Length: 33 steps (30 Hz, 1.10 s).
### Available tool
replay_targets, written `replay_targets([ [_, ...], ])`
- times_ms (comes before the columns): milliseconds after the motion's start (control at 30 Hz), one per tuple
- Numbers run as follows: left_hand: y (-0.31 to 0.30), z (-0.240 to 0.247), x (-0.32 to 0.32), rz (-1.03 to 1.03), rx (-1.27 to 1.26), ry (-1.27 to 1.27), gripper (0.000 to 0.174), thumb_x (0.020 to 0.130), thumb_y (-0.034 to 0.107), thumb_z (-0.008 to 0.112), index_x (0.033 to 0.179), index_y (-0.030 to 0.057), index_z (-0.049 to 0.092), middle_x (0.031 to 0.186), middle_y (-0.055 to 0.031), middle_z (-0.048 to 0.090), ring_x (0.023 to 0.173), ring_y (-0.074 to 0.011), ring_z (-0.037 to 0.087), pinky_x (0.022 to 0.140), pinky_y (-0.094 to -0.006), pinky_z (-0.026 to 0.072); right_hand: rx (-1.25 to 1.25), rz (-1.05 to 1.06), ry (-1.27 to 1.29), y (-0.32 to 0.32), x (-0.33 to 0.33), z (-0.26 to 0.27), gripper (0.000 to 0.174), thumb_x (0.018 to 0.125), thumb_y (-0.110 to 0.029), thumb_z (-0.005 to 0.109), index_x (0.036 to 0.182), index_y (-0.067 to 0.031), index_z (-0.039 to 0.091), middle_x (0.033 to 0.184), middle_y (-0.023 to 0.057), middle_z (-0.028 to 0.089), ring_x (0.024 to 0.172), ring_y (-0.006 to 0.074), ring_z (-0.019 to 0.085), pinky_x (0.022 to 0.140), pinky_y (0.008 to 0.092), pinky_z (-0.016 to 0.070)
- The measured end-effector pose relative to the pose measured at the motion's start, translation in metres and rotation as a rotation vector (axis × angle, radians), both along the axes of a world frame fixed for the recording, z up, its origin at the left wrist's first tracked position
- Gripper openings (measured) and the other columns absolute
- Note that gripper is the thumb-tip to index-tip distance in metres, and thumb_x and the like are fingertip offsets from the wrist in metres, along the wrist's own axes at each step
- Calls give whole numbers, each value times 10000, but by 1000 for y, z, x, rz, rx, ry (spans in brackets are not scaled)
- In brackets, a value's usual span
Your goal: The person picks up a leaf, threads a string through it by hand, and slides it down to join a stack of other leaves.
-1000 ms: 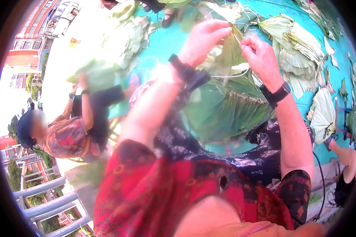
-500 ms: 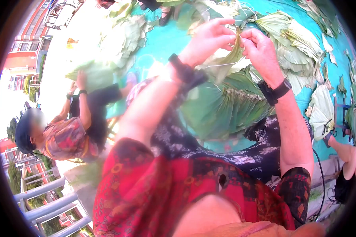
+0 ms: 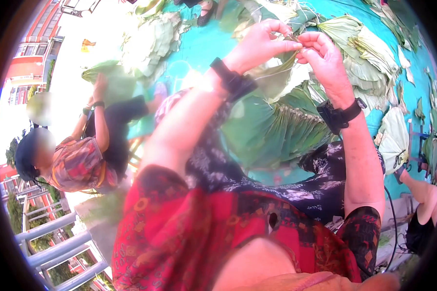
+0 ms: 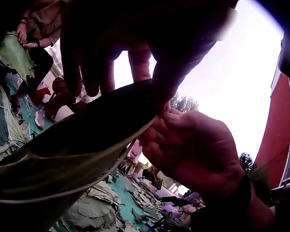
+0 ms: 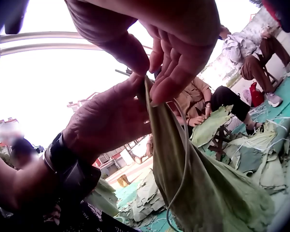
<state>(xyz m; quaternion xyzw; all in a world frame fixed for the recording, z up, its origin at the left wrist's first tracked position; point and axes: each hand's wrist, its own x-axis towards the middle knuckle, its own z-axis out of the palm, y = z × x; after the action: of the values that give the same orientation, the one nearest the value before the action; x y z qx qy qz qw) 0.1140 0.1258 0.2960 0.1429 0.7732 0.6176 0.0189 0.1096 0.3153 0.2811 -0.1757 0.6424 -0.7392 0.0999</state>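
The left hand and right hand meet at the gathered top of a large green leaf bundle. In the right wrist view the right hand pinches the bundle's narrow tip, and the left hand grips it from the other side. A thin white cord hangs along the leaves. The left wrist view shows the cord curving beneath the dark leaf; the right hand's thumb and finger pinch at its edge. A pleated green leaf bundle lies below the hands.
Leaf stacks and loose scraps cover parts of the turquoise ground sheet. A person in a cap sits at the left handling a leaf. Metal rails stand lower left. Another person's leg shows at the right.
Both hands have come together at the leaf tip; the white cord, earlier stretched out between them, is now mostly hidden by fingers in the head view. The seated person's arms shifted slightly.
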Motion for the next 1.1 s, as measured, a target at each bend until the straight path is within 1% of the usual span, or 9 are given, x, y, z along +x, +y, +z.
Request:
replay_targets([
  [33,1,2,2,-1,59,-14,222,827,142,747,987,29,644,910,-19,667,813,-73,617,712,-217,507,2,3,16,0,1,2,262,855,-16,585,1109,31,547,1026,80,615,933,139,601,822,263,504],
  [133,-2,7,4,16,-99,-12,185,844,132,728,976,34,643,914,-16,662,819,-68,610,735,-219,505,11,18,40,-1,4,4,274,850,-14,608,1112,34,542,1029,75,611,937,134,596,815,264,506],
  [233,-4,9,5,-49,11,-13,170,862,118,703,995,28,648,912,-7,658,838,-64,599,751,-225,503,28,18,19,-1,2,6,278,849,-16,622,1110,36,541,1017,76,618,922,130,599,807,260,507],
  [333,-3,10,5,-36,-8,51,173,883,105,667,1034,23,652,906,7,661,842,-63,594,752,-225,501,40,-21,23,-1,3,8,277,852,-20,622,1112,35,544,993,75,628,893,124,606,787,257,510],
  [500,-2,16,8,-13,-188,154,198,889,114,638,1061,18,657,898,-4,673,826,-60,596,747,-228,501,50,-45,55,-5,0,2,267,846,-9,605,1104,34,554,953,66,643,839,117,617,738,254,517],
  [733,4,26,14,68,-423,332,220,882,154,634,1041,5,662,874,-49,691,775,-92,620,725,-242,506,72,-36,-48,-10,7,3,282,852,-38,588,1125,29,560,972,70,649,824,116,621,672,247,512],
  [933,0,36,15,46,-282,211,223,879,149,641,1044,-1,650,887,-33,683,803,-95,623,733,-238,502,63,46,-122,-19,12,10,272,851,-63,610,1108,16,578,965,63,646,798,118,618,652,244,505],
  [1033,-12,34,7,25,48,48,221,881,151,648,1050,9,640,888,-1,666,804,-74,609,730,-220,487,154,145,-131,-17,12,8,228,848,-52,599,1067,9,586,916,60,648,768,119,617,630,244,498],
  [1100,-27,48,6,-22,152,-107,214,878,149,655,1050,23,637,887,15,654,796,-57,598,723,-207,476,229,203,-105,-16,6,-1,205,846,-47,587,1041,14,584,902,61,650,755,119,618,629,245,499],
])
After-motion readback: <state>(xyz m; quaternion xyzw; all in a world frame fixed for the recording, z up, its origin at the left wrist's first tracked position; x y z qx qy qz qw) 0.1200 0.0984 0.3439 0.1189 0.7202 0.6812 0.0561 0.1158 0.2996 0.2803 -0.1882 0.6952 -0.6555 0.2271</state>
